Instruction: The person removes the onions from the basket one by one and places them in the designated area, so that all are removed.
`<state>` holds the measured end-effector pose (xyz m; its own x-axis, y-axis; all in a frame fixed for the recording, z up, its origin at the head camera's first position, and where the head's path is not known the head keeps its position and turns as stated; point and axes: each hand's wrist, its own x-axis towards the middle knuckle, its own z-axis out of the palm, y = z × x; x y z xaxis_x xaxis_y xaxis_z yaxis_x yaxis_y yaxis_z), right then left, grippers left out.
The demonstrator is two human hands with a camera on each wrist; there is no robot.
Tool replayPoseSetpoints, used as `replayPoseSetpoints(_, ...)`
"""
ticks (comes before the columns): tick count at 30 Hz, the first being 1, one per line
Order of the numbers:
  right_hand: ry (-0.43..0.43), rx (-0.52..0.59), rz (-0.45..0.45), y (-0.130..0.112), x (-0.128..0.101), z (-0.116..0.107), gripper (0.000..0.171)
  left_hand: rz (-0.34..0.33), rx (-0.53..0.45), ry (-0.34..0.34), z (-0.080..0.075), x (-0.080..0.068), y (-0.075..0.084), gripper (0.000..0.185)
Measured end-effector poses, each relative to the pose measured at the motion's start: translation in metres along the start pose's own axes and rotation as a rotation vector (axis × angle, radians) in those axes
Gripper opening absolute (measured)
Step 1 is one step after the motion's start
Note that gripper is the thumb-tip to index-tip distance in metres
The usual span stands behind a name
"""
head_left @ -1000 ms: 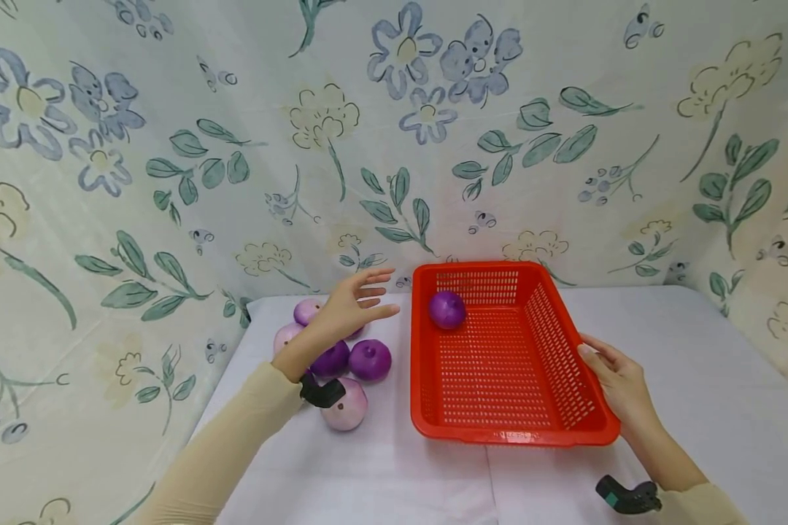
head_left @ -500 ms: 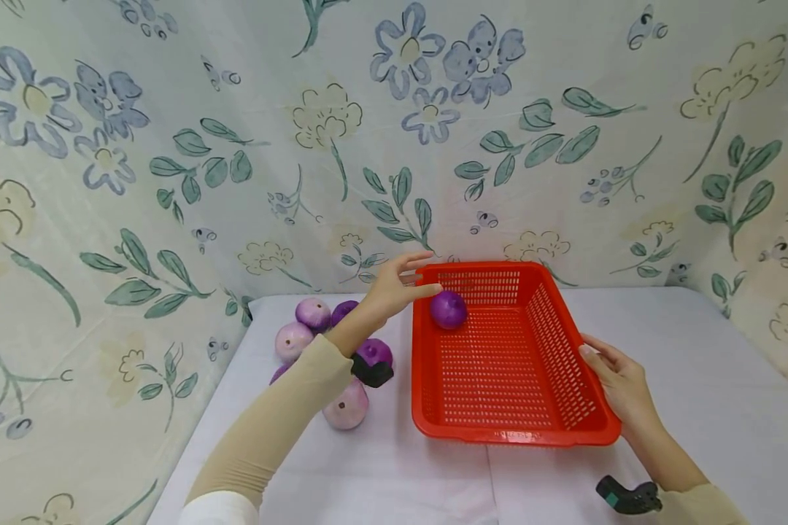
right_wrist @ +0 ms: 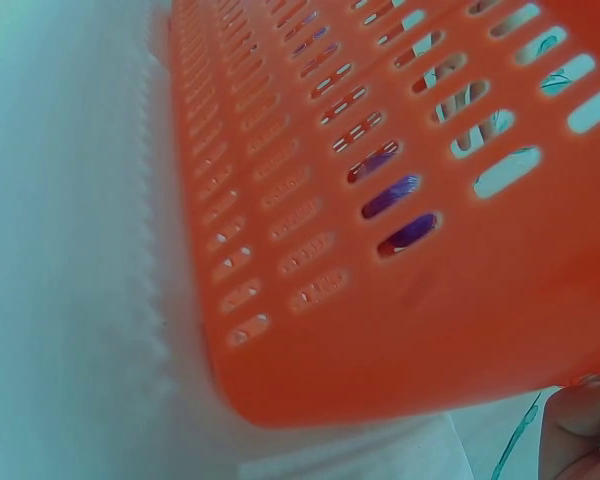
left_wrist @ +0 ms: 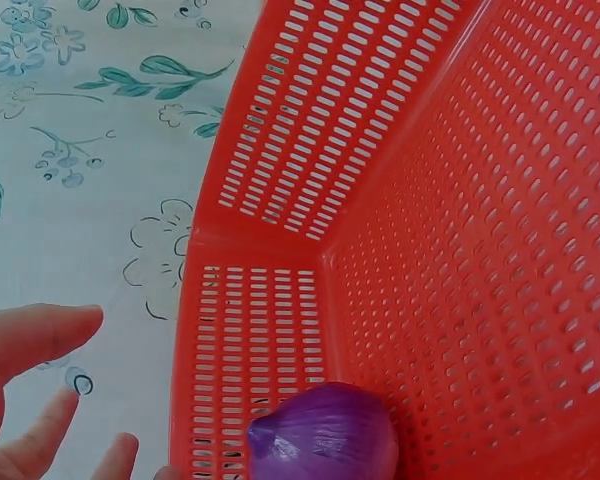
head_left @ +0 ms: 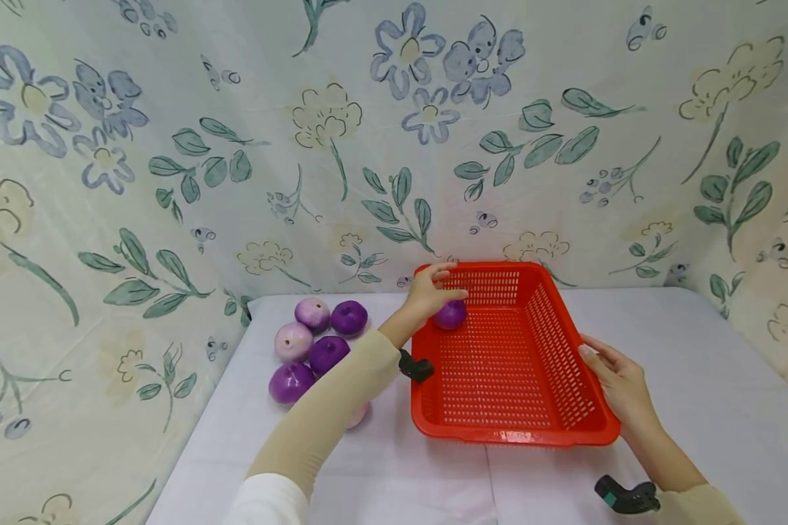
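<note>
A red perforated plastic basket [head_left: 512, 436] sits on the white cloth, with one purple onion [head_left: 451, 316] in its back left corner. My left hand [head_left: 428, 293] hovers over that corner, its thumb and fingers spread and holding nothing. It partly covers the onion in the head view. In the left wrist view the fingers [left_wrist: 40, 340] show apart from the onion [left_wrist: 325, 440], outside the basket's rim. On the opposite side my right hand [head_left: 620, 383] grips the basket's right rim, thumb on top and fingers around the outside.
Several more onions, deep purple [head_left: 292, 383] and pale pinkish [head_left: 293, 342], lie clustered on the cloth left of the basket. My left forearm passes over some of them. A floral curtain [head_left: 394, 146] hangs behind the table.
My left hand has moved right, from above the onion cluster to over the basket's back left corner. The right hand and the basket have stayed in place.
</note>
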<state>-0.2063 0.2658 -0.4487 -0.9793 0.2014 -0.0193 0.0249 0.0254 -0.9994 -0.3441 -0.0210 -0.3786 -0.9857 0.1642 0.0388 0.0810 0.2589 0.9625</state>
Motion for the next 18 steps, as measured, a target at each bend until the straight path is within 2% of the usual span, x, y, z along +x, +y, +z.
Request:
replayPoseSetpoints(6,0.004,-0.003,0.009,0.001,0.0,0.0,0.067,-0.052,-0.008,0.06,0.016,0.008,-0.005,0.055)
replayPoseSetpoints(13,0.005,-0.003,0.008,0.003,0.0,-0.001,0.066,-0.146,0.045,0.177,0.033,0.016,-0.011,0.05)
replayPoseSetpoints(18,-0.001,0.023,0.01,0.003,0.002,-0.001,0.064,-0.161,0.082,0.223,0.04,0.022,-0.018,0.048)
